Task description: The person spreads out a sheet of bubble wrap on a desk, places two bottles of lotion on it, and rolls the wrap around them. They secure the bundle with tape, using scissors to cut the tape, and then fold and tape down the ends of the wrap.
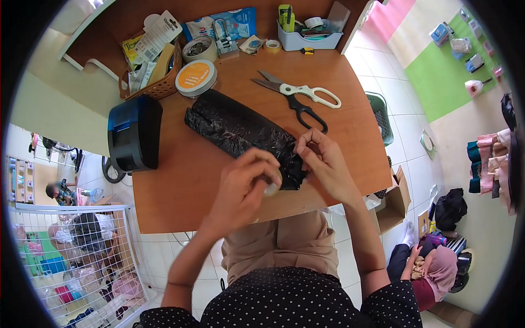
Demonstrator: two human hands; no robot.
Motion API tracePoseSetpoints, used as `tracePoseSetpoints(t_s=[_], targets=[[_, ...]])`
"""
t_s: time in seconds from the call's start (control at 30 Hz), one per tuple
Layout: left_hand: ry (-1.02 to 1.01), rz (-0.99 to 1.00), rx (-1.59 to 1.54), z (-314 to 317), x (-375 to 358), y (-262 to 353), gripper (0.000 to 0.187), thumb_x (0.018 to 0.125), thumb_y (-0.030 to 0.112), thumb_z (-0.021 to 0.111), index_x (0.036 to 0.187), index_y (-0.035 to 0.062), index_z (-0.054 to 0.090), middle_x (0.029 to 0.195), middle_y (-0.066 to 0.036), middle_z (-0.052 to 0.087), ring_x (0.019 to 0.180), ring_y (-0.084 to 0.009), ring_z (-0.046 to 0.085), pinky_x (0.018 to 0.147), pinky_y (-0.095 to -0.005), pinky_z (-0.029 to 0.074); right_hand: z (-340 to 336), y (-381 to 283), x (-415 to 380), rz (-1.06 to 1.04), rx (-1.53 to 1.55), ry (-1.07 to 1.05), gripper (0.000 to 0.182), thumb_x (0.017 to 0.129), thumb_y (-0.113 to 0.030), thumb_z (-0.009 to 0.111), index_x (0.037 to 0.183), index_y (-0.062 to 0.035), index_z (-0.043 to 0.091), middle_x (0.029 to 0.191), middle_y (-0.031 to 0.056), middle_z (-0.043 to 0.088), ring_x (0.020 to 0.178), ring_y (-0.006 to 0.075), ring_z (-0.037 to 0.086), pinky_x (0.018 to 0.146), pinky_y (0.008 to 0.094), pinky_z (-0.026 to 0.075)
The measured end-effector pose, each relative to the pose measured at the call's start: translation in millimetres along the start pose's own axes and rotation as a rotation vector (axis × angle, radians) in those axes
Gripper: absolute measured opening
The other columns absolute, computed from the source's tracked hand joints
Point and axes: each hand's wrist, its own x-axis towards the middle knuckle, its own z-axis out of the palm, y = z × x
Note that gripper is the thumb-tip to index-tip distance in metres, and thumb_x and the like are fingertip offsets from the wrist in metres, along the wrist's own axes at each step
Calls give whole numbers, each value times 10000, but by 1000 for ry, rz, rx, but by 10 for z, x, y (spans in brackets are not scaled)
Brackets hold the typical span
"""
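A long parcel wrapped in crinkled black plastic point(240, 123) lies slantwise on the wooden desk point(180, 197). My left hand point(246, 188) is closed around a small roll of tape point(272, 187) near the parcel's close end. At that end's right edge, my right hand point(322, 161) has thumb and forefinger pinched together. What is between those fingertips is too small to make out. Beyond my right hand lie scissors point(295, 95) with one white and one black handle, their blades apart.
A black label printer point(134, 134) stands at the left edge. Along the back are a wicker basket point(158, 87), an orange-lidded tin point(196, 77), a metal padlock point(224, 41) and a pale blue tray point(309, 39). An open cardboard box point(394, 208) stands below right; a person point(432, 273) sits beyond.
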Motion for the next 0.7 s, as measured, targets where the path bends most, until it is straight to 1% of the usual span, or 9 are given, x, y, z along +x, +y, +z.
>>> tracePoseSetpoints(t_s=[0.07,0.1,0.17,0.27,0.43,0.5,0.53,0.6,0.7], targets=[[119,-181,-333,146,-120,-2,211,681,-97,373,755,-14,552,923,-106,552,819,-145,552,724,-274,433,-1,-38,-5,-44,-140,-20,83,860,-93,531,864,-20,491,694,13,490,601,74,481,485,214,409],[123,-183,-331,200,-156,-24,211,681,-97,373,755,-14,552,923,-106,552,819,-145,552,724,-274,433,3,-48,-18,-84,-279,-38,80,841,-75,544,855,-14,494,695,22,501,592,84,479,502,222,399],[188,-294,-621,296,-221,-51,213,706,-99,362,831,-13,511,904,-94,541,832,-122,534,742,-254,431,21,8,-45,-106,-232,-30,70,834,-62,543,847,-13,495,733,38,517,592,92,479,513,226,392],[334,-303,-871,436,-240,154,229,736,-89,376,938,-10,449,911,-94,531,856,-117,521,786,-245,425,23,-36,-184,-192,-153,4,48,826,-43,538,839,-17,499,820,63,542,607,96,481,526,223,385],[252,-258,-791,607,-482,295,283,774,-47,425,1054,-12,439,1009,-141,543,956,-161,539,855,-274,421,-85,-193,-659,-299,-153,19,43,815,-16,531,844,-27,502,944,84,553,647,87,487,527,205,384],[224,-111,-393,590,-527,247,376,754,-28,482,1128,9,474,1116,-157,532,1095,-246,505,932,-345,392,-168,-229,-840,-259,-177,-6,58,802,-5,534,846,-26,502,948,87,569,659,89,492,523,197,386],[220,-110,-395,542,-521,227,376,754,-28,482,1128,9,474,1116,-157,532,1095,-246,505,932,-345,392,-207,-242,-910,-258,-179,-2,58,802,-5,534,846,-26,502,948,87,569,659,89,492,523,197,386],[255,137,457,413,-382,160,481,705,-2,539,1181,53,503,1226,-136,479,1208,-313,404,998,-416,327,-295,-264,-1034,-322,-214,63,65,794,-4,538,845,-26,504,938,89,581,660,97,495,517,199,389],[89,196,669,332,-115,84,562,631,71,654,1176,61,517,1248,-110,444,1206,-346,364,1013,-500,271,-428,-295,-1139,-268,-288,116,68,792,-4,537,847,-28,506,925,85,590,667,101,503,507,199,385]])
